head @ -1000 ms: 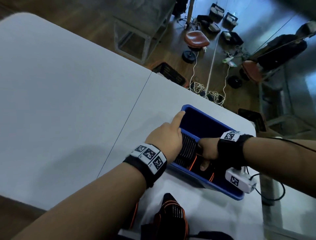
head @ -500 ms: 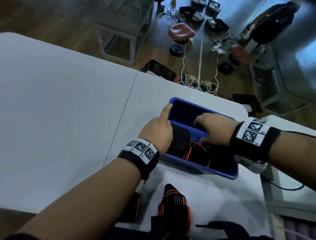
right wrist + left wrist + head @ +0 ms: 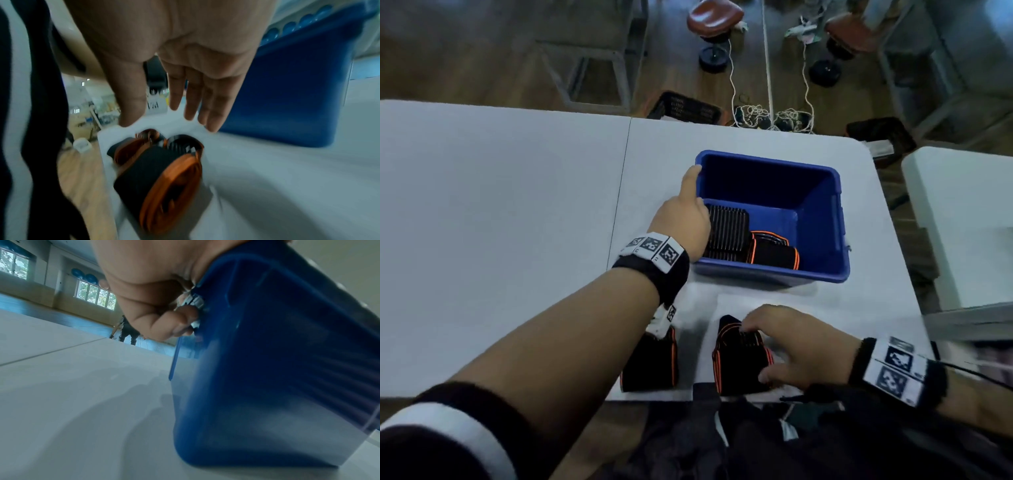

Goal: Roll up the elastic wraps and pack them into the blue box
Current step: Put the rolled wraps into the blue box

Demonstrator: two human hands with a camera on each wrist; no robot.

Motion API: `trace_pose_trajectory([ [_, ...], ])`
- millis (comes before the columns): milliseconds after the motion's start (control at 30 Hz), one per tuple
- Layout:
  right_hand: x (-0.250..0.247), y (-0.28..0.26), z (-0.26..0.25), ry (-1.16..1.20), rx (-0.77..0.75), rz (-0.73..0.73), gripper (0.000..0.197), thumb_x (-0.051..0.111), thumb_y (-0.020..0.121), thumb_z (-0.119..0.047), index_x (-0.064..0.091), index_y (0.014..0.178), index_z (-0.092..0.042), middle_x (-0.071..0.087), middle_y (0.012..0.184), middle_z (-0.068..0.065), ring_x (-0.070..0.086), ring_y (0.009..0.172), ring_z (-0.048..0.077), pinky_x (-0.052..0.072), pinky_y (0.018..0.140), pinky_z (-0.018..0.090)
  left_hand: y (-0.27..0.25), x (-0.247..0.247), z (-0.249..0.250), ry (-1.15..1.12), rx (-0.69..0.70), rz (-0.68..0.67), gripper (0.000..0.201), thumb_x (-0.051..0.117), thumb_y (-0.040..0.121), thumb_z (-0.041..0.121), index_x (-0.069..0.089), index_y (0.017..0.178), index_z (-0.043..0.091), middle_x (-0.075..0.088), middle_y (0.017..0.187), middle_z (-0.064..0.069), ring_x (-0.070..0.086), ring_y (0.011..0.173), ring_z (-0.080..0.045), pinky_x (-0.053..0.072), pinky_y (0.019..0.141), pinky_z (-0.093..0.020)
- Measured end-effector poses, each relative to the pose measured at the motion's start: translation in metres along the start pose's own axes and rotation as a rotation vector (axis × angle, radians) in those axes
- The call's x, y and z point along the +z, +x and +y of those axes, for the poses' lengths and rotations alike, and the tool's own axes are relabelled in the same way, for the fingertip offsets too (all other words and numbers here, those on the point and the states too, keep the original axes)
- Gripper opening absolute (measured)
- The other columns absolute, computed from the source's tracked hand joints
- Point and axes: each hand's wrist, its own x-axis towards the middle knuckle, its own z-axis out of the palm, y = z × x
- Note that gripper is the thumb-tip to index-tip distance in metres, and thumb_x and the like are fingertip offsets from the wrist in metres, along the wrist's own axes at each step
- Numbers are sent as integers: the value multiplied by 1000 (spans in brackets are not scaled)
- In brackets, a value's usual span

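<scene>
The blue box stands on the white table. Two rolled black wraps lie inside it, a ribbed one and an orange-edged one. My left hand grips the box's left rim, index finger stretched along it; the left wrist view shows fingers curled against the blue box. My right hand hovers with spread fingers over a rolled wrap at the near table edge. The right wrist view shows that hand with straight fingers above the wrap. Another rolled wrap lies under my left forearm.
The near table edge runs just behind the loose wraps, with dark clothing below it. A second white table stands to the right. Beyond the far edge are stools, cables and a black crate on the floor.
My right hand has come out of the box and moved back to the near table edge, over a rolled wrap. The left hand stays on the box's rim.
</scene>
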Motion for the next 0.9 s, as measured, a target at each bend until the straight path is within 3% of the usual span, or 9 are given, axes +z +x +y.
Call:
trace_pose_trajectory([
  [100, 21, 11, 2, -19, -19, -73, 94, 80, 75, -49, 31, 152, -24, 28, 158, -2, 26, 145, 17, 21, 118, 26, 0, 0, 1, 3, 2, -6, 55, 32, 104, 23, 16, 155, 33, 56, 71, -3, 58, 64, -22, 51, 64, -39],
  [200, 33, 16, -1, -34, -3, -105, 92, 76, 82, -40, 22, 155, -28, 15, 163, -5, 16, 149, 15, 19, 119, 26, 0, 0, 1, 0, -2, -13, 55, 32, 104, 24, 15, 155, 35, 58, 73, -4, 60, 65, -22, 55, 66, -40],
  [400, 37, 19, -5, -18, 43, -92, 74, 71, 88, -34, 31, 150, -26, 35, 152, -6, 32, 139, 16, 29, 112, 28, 1, 3, -1, -70, -20, -9, 54, 32, 105, 24, 16, 155, 37, 60, 74, -5, 60, 63, -21, 45, 59, -32],
  [700, 33, 28, -19, -4, 150, -103, 56, 71, 86, -21, 41, 133, -21, 50, 129, 1, 45, 119, 20, 40, 94, 31, 0, 4, -5, -203, -35, -29, 52, 31, 105, 25, 19, 152, 43, 65, 84, -7, 63, 70, -23, 45, 62, -30],
  [900, 25, 20, -22, 72, 204, -88, 56, 74, 83, -21, 41, 128, -23, 55, 121, 1, 45, 98, 13, 43, 85, 29, -1, 4, -7, -226, -35, -38, 52, 31, 105, 26, 18, 152, 44, 66, 83, -6, 64, 72, -23, 51, 68, -35],
])
